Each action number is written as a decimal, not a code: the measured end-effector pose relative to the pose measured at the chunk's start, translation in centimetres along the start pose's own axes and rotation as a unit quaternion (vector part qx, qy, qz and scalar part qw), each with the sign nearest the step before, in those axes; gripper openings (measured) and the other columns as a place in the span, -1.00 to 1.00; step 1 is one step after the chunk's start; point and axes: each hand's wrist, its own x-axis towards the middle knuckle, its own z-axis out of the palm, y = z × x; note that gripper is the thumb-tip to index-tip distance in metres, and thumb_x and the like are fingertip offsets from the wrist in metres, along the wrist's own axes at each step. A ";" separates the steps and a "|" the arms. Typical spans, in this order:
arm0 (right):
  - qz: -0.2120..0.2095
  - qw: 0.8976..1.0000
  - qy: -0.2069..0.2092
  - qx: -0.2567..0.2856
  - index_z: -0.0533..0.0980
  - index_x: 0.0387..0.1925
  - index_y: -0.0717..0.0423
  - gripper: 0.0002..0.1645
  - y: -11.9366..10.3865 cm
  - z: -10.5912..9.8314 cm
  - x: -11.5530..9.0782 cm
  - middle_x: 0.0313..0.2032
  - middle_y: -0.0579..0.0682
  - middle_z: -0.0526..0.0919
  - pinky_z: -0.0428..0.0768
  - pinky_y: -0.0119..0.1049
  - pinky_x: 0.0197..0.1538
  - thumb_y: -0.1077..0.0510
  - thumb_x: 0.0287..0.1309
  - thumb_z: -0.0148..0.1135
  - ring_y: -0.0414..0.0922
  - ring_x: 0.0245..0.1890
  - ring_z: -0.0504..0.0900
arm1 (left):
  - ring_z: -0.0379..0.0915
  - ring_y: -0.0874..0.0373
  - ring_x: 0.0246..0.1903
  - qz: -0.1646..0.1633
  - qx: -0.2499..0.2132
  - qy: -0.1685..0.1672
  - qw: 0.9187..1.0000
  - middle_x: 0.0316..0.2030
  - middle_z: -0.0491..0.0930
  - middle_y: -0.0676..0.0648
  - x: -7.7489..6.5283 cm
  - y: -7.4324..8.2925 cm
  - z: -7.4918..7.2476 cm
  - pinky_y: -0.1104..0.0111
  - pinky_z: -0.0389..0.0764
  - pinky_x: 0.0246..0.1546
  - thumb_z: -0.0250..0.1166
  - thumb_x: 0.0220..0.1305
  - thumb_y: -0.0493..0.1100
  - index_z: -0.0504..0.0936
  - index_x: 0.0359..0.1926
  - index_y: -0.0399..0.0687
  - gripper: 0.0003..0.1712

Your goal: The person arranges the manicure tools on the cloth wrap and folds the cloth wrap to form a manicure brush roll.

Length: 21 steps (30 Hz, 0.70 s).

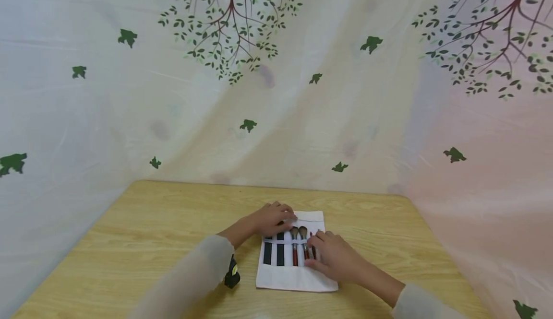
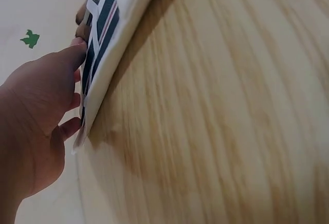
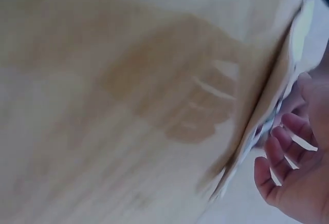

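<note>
The left hand point(image 1: 271, 219) rests with relaxed, nearly straight fingers on the upper left of the white brush pouch point(image 1: 288, 275), which lies flat on the wooden surface point(image 1: 151, 232); it should press there while brushes go in. I count two dark empty slots, then three red-handled brushes point(image 1: 295, 249). The right hand point(image 1: 334, 257) lies loosely curved over them, fingertips at the rightmost brush, gripping nothing that shows.

Light wooden bench point(image 1: 164, 228), grain running lengthwise; pale draped backdrop point(image 1: 302, 117) behind and to both sides, printed with branching trees and scattered green leaves
</note>
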 end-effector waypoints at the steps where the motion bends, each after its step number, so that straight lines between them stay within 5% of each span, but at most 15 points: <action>1: -0.009 1.000 -0.001 -0.015 0.56 -0.10 -0.04 -0.53 -0.5 0.1 -0.1 -0.26 -0.21 0.49 0.47 -0.22 -0.28 -0.33 0.36 0.21 -0.20 -0.27 0.44 | 0.25 0.04 0.36 0.002 0.004 -0.001 1.000 0.41 0.37 0.04 -0.1 0.0 0.0 -0.03 0.28 0.37 -0.03 0.62 0.15 0.47 0.41 0.21 -0.51; 7: -0.059 0.996 -0.027 -0.056 0.52 -0.25 -0.08 -0.47 -2.6 0.4 -0.6 -0.31 -0.23 0.48 0.50 -0.28 -0.26 -0.43 0.32 0.16 -0.24 -0.30 0.43 | 0.23 0.01 0.38 -0.001 0.015 -0.003 1.000 0.42 0.35 0.03 -1.2 0.0 0.0 -0.04 0.27 0.37 -0.05 0.62 0.18 0.44 0.44 0.21 -0.48; 21: -0.052 0.996 -0.040 -0.054 0.50 -0.08 -0.16 -0.69 -2.5 0.8 -1.7 -0.19 -0.22 0.50 0.51 -0.21 -0.15 -0.25 0.41 0.17 -0.21 -0.17 0.46 | 0.30 -0.04 0.26 -0.032 0.025 0.016 0.999 0.33 0.42 -0.05 -5.0 -0.3 -0.1 -0.05 0.38 0.21 0.01 0.60 0.18 0.45 0.42 0.11 -0.47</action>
